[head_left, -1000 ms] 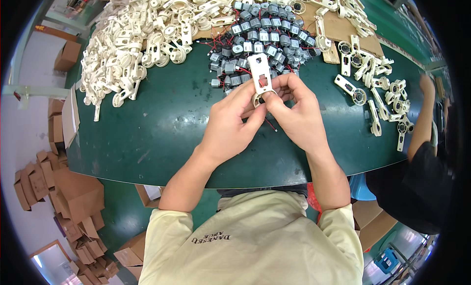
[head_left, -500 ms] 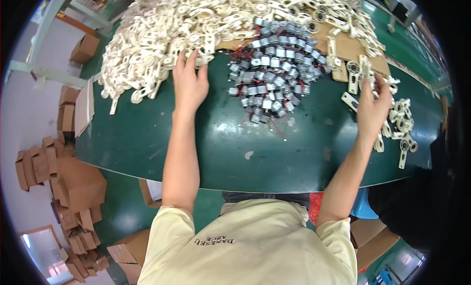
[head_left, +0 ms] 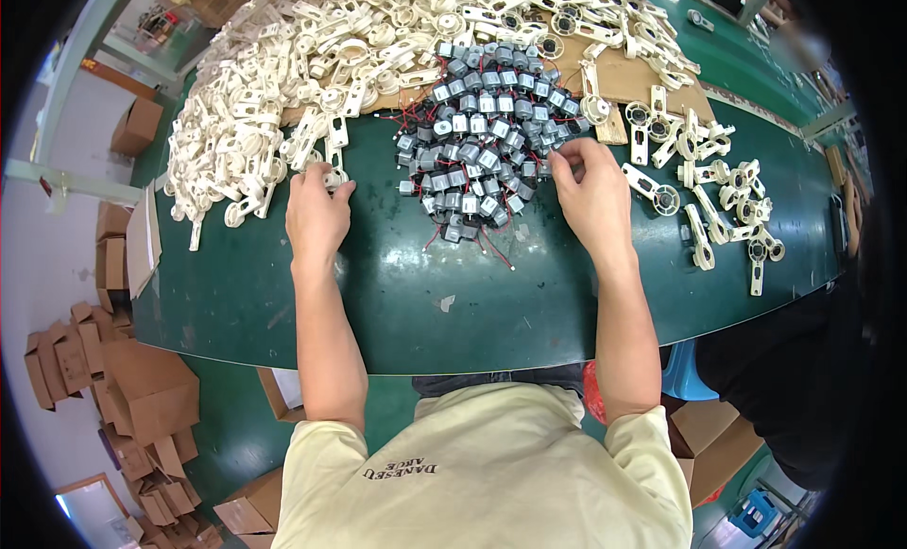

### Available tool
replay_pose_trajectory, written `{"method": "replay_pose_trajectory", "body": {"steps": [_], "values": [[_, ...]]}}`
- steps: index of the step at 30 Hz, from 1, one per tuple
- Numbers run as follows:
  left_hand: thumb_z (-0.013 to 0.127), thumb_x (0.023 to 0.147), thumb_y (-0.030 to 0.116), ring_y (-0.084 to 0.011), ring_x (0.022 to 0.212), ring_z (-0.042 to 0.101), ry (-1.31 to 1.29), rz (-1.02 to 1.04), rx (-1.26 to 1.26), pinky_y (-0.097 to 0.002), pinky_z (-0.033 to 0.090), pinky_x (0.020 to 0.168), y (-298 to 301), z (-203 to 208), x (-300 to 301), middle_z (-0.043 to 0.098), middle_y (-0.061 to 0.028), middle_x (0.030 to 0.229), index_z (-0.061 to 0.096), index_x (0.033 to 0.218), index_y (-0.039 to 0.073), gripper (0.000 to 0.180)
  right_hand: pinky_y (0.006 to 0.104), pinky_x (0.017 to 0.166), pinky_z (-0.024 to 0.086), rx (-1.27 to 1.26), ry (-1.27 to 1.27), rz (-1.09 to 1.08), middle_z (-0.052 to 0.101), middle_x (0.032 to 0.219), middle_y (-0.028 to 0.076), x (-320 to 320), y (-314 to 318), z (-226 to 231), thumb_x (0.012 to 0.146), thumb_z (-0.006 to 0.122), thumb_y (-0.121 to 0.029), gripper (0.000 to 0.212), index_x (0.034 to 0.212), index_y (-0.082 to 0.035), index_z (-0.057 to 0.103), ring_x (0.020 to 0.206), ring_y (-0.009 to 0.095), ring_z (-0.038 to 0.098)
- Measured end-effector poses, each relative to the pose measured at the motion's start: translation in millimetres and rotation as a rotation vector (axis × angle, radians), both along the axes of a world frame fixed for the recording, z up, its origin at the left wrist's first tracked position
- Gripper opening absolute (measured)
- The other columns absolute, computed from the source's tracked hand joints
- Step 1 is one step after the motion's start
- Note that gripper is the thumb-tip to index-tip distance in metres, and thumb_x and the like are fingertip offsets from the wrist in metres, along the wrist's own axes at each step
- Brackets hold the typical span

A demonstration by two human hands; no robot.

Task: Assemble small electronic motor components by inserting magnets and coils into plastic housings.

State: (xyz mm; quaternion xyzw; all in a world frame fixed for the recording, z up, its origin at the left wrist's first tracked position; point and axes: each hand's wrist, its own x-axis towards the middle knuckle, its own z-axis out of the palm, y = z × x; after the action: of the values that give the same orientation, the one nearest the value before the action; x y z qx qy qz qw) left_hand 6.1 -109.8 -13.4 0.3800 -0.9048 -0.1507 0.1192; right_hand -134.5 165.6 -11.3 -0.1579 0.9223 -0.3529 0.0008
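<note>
My left hand (head_left: 318, 214) is at the front edge of the heap of cream plastic parts. Its thumb and fingers close round the ring end of a cream plastic housing (head_left: 337, 138), whose flat arm points away from me. My right hand (head_left: 595, 197) is at the right edge of a pile of small silver motors (head_left: 487, 128) with thin red wires. Its thumb and fingertips meet in a pinch against the outermost motors; what is between them is hidden.
A large heap of cream plastic housings (head_left: 326, 53) covers the far left and back, partly on cardboard (head_left: 694, 100). Several housings with round black-marked ends (head_left: 666, 199) lie loose at the right. Cardboard boxes (head_left: 151, 379) stack on the floor at left. A blue stool (head_left: 688, 374) stands below the table's right edge.
My right hand has moved left from the loose housings to the motor pile. My left hand has come nearer to me and closed on a housing. The view has shifted slightly.
</note>
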Motion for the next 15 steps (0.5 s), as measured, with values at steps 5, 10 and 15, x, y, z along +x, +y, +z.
{"method": "replay_pose_trajectory", "body": {"steps": [5, 10, 15], "values": [[0.065, 0.092, 0.02, -0.0247, 0.087, 0.067, 0.457, -0.19, 0.756, -0.0334, 0.052, 0.073, 1, 9, 0, 0.065, -0.0132, 0.106, 0.057, 0.119, -0.001, 0.035, 0.0436, 0.077, 0.049, -0.096, 0.681, -0.016, 0.059, 0.118, 0.016, -27, 4, -17, 0.088, 0.063, -0.008, 0.03, 0.116, -0.001, 0.057, 0.092, 0.035, 0.062], [0.055, 0.096, 0.009, -0.0293, 0.097, 0.068, 0.786, -0.504, 1.368, -0.0365, 0.057, 0.083, 33, 19, 0, 0.064, -0.0173, 0.113, 0.045, 0.128, -0.001, 0.035, 0.0386, 0.079, 0.05, -0.216, 0.087, 0.003, 0.066, 0.097, 0.015, -30, 6, -12, 0.085, 0.068, -0.009, 0.029, 0.111, -0.001, 0.061, 0.084, 0.028, 0.064], [0.054, 0.096, 0.008, -0.032, 0.101, 0.067, 0.791, -0.579, 1.521, -0.0386, 0.056, 0.085, 56, 19, -6, 0.06, -0.0207, 0.122, 0.04, 0.132, 0.001, 0.039, 0.0299, 0.065, 0.05, -0.174, 0.226, -0.002, 0.066, 0.084, 0.008, -27, 8, -17, 0.084, 0.072, -0.013, 0.03, 0.11, -0.002, 0.062, 0.066, 0.016, 0.058]]}}
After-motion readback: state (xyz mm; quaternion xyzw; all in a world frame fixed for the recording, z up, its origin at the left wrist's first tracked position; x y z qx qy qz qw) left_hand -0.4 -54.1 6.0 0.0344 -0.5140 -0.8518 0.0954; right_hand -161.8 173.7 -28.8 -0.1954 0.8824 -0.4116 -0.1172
